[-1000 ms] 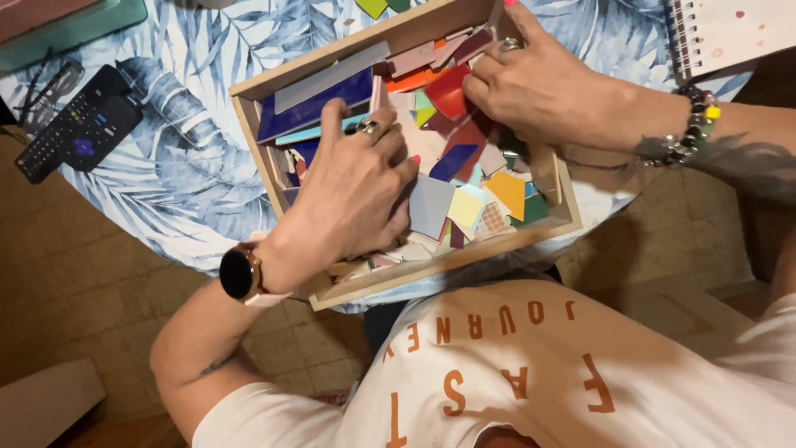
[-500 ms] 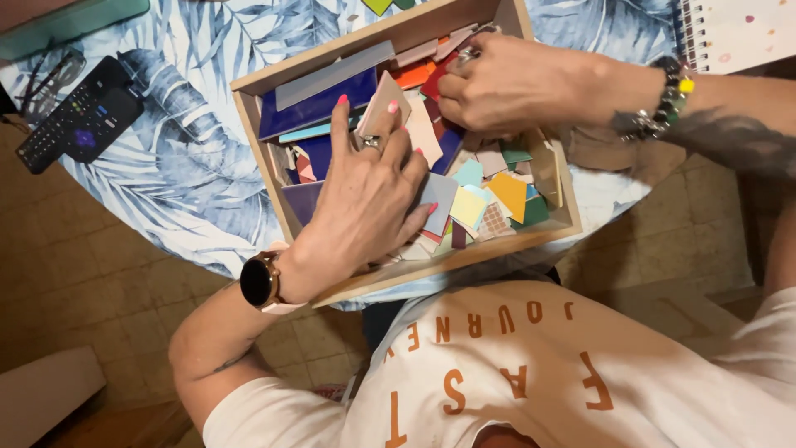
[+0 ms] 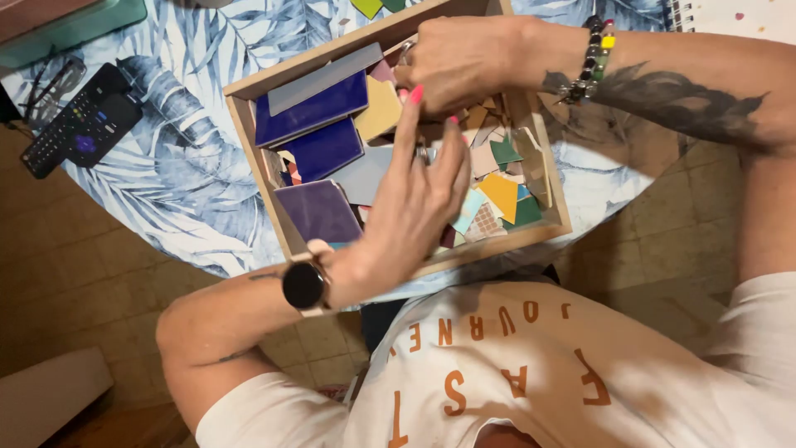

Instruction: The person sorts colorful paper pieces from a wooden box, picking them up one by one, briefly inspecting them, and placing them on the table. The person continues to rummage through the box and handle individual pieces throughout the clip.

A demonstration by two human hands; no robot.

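1. Head view, the landmark: a shallow rectangular wooden box (image 3: 249, 124) full of flat tile pieces sits on a round table under a blue leaf-print cloth (image 3: 166, 191), its long axis running slantwise from the near right corner up toward the far left.

2. Head view, left hand (image 3: 410, 207): it stands over the middle of the box, palm edge-on and tilted, fingers straight and pressed close side by side, the pink-nailed tips up by the box's far half. It pinches nothing that I can see. A black round-faced wristwatch (image 3: 304, 285) sits on that wrist, just outside the box's near wall.

3. Head view, right hand (image 3: 464, 62): it is curled over the box's far right part, fingers bent inward as if closed on something small (what it grips, if anything, is hidden under the knuckles, so I cannot tell). A beaded bracelet (image 3: 595, 46) circles its wrist.

4. Head view, the pieces: a pale yellow-tan ceramic tile fragment (image 3: 377, 108) lies inside the box just to the left of both sets of fingertips, touching neither clearly; the right hand is nearer. Large dark blue glazed tiles (image 3: 311, 112) fill the box's left half, small mixed shards its right.

5. Head view, beyond the box: a black remote control (image 3: 83, 124) lies well to its left.
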